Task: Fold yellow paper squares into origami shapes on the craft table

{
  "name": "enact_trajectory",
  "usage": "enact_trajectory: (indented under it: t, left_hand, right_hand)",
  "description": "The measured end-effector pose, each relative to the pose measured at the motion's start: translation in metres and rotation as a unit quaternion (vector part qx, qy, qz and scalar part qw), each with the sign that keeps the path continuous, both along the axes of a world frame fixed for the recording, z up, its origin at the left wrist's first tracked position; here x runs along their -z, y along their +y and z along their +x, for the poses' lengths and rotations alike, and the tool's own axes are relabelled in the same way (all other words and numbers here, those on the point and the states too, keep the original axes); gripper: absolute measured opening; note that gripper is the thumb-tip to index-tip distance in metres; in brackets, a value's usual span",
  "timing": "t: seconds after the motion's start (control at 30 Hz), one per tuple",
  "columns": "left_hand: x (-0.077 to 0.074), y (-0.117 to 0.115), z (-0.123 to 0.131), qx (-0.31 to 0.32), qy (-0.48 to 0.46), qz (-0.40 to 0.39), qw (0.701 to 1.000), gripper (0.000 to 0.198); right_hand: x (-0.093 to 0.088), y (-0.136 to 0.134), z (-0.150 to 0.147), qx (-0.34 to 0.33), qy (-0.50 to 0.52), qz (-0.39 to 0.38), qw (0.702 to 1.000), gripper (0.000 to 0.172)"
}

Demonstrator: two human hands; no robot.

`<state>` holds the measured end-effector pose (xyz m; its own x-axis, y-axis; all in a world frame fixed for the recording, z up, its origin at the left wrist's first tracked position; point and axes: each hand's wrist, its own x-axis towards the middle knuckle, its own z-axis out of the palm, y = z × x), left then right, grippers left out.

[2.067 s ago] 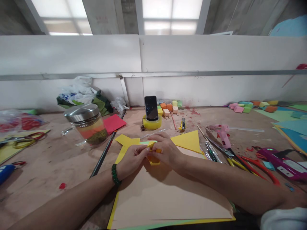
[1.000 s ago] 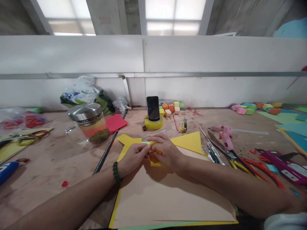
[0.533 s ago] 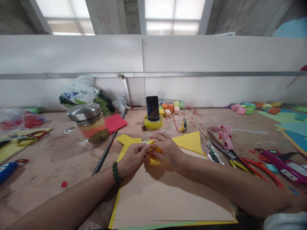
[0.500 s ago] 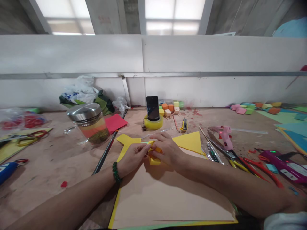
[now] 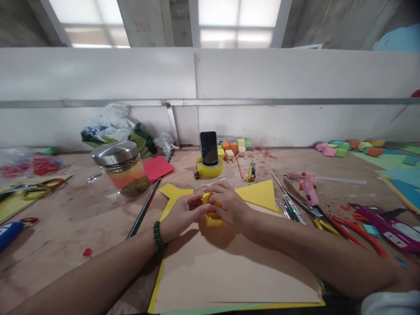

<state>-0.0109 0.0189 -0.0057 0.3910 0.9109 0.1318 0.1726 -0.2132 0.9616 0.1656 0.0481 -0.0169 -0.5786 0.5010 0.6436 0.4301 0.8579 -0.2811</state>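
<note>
Paper stack [image 5: 249,267]: nearest the person, flat on the table [image 5: 59,262]; pale on top, yellow and green at the edges.
Folded yellow piece [image 5: 213,221]: above the far part of the stack, between both hands; long axis appears to run toward the person; far end partly hidden by fingers.
Left hand [image 5: 183,213]: at the piece's left side, thumb and fingers pinching it; green bead bracelet [image 5: 158,235] at the wrist.
Right hand [image 5: 232,209]: at the piece's right side, fingers curled around it, gripping; neither hand is nearer, both touch it.
Yellow cut paper [image 5: 257,195]: just beyond the right hand, flat.
Glass mug [image 5: 123,168]: beyond the left hand, upright, metal lid on; dark leaves [image 5: 135,188] low inside, in yellowish liquid.
Tape roll [image 5: 211,170]: straight beyond the hands; a phone [image 5: 209,148] stands upright in it.
Clear bag [image 5: 42,165]: far left; red things inside, too blurred to name.
White bag [image 5: 113,122]: behind the mug; contents cannot be told.
</note>
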Motion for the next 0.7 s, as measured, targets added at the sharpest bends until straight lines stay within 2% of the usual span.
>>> enact_trajectory:
  t: [0.17,0.27,0.33,0.5,0.7]
  left_hand:
    - [-0.0011,0.0013,0.0002,0.010,-0.013,-0.053,0.998,0.024]
    - [-0.0018,0.0004,0.0028,0.011,-0.029,-0.072,0.997,0.024]
    - [-0.0019,-0.0010,0.0044,0.007,-0.026,-0.055,0.998,0.024]
    - [-0.0013,-0.0039,0.0063,-0.032,0.022,0.048,0.998,0.024]
    - [0.0014,-0.0008,0.0054,-0.055,0.009,0.081,0.995,0.029]
  right_hand:
    - [-0.0008,0.0009,0.0003,0.010,0.005,-0.018,1.000,0.016]
    - [-0.0004,-0.0004,-0.0001,0.017,0.007,-0.002,1.000,0.016]
    - [-0.0005,-0.0022,-0.0007,0.018,0.000,0.035,0.999,0.015]
    - [-0.0034,-0.0055,-0.0022,0.021,-0.028,0.124,0.992,0.009]
    - [-0.0016,-0.0024,-0.0024,0.033,-0.037,0.088,0.995,0.007]
